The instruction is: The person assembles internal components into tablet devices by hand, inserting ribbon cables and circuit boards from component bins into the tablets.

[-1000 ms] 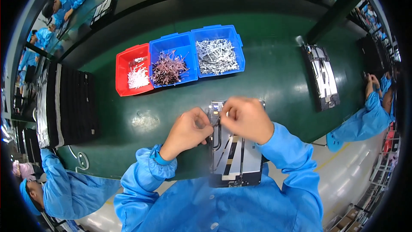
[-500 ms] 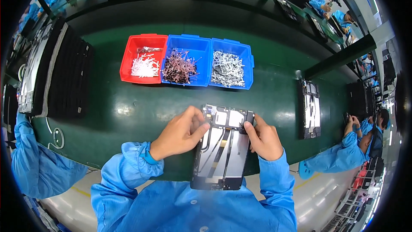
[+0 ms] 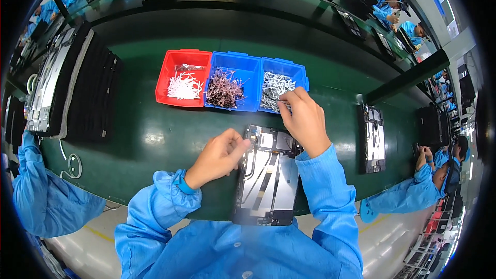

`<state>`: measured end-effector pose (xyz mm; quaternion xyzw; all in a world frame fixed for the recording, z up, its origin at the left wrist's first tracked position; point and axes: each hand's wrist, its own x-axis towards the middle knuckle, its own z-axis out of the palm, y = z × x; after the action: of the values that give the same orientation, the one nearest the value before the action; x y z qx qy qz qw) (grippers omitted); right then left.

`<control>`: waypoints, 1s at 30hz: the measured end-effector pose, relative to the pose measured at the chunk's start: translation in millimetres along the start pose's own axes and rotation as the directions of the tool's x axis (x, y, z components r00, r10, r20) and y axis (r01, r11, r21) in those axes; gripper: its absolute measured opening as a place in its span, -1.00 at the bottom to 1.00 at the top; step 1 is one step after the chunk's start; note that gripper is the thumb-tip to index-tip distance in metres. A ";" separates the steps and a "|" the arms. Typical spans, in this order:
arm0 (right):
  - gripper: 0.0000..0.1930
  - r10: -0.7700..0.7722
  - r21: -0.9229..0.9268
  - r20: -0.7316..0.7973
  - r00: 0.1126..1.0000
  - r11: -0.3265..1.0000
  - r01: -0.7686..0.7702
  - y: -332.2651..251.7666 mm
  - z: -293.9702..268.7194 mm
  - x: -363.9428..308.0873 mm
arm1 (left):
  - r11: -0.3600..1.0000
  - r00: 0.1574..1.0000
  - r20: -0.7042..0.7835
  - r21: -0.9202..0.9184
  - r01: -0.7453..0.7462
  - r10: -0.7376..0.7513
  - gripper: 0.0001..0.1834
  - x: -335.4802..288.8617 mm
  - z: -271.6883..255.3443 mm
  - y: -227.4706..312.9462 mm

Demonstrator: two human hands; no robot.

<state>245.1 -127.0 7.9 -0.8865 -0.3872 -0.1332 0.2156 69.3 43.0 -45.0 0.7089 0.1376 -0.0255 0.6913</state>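
Observation:
An opened tablet-like device [image 3: 268, 186], its metal inner side with black cables facing up, lies before me and overhangs the table's front edge. My left hand [image 3: 219, 157] is beside its upper left corner, fingers curled and thumb against the forefinger; whatever is between them is hidden. My right hand [image 3: 306, 120] reaches over the device's upper right corner to the front of a blue bin [image 3: 299, 75] of small silvery strip-like parts [image 3: 275, 83]. Its thumb and forefinger are pinched together at the bin's edge; anything between them is too small to make out.
A blue bin [image 3: 248, 64] with pinkish-brown wired parts and a red bin [image 3: 164, 80] with white sticks adjoin it. Black trays [image 3: 88, 88] are stacked at left, near a white cable [image 3: 75, 165]. Another opened device [image 3: 373, 139] lies right. Co-workers [image 3: 423, 181] sit on both sides.
My right hand has left the device's upper right edge and moved up to the silvery parts' bin. My left hand stays near the upper left corner. The view has shifted slightly.

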 end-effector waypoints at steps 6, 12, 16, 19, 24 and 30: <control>-0.90 0.062 0.007 0.046 0.997 0.998 -0.063 0.6 6.8 3.0 | 0.998 0.999 0.003 0.056 -0.041 0.041 -0.66 0.6 -1.6 -1.1; -0.93 0.033 0.007 0.016 0.999 0.999 -0.033 4.6 12.2 2.7 | 0.990 0.995 -0.014 0.104 -0.096 0.098 -0.67 3.5 -1.4 -2.4; -0.94 0.038 0.067 -0.032 0.999 0.997 -0.036 4.9 15.1 0.6 | 0.999 1.000 0.002 0.033 -0.026 0.026 -0.67 2.3 -1.5 -0.1; -0.96 0.046 0.156 -0.108 0.993 0.987 -0.029 4.0 8.8 -5.2 | 1.000 1.000 -0.001 0.015 -0.014 0.014 -0.68 1.4 -0.9 0.1; -0.96 0.134 0.534 0.039 0.990 0.835 -0.134 -5.6 -14.3 -26.0 | 0.982 0.974 -0.127 0.039 -0.182 0.186 -0.75 1.4 2.9 -6.4; -0.95 0.047 0.794 0.368 0.929 0.505 -0.340 -11.6 -5.3 -64.7 | 0.967 0.995 -0.056 -0.234 -0.096 0.085 -0.84 -8.2 8.4 19.2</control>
<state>193.1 -163.2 -10.4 -0.7166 -0.3275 0.2323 0.5703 67.2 33.3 -24.8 0.6274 0.1227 0.0387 0.7680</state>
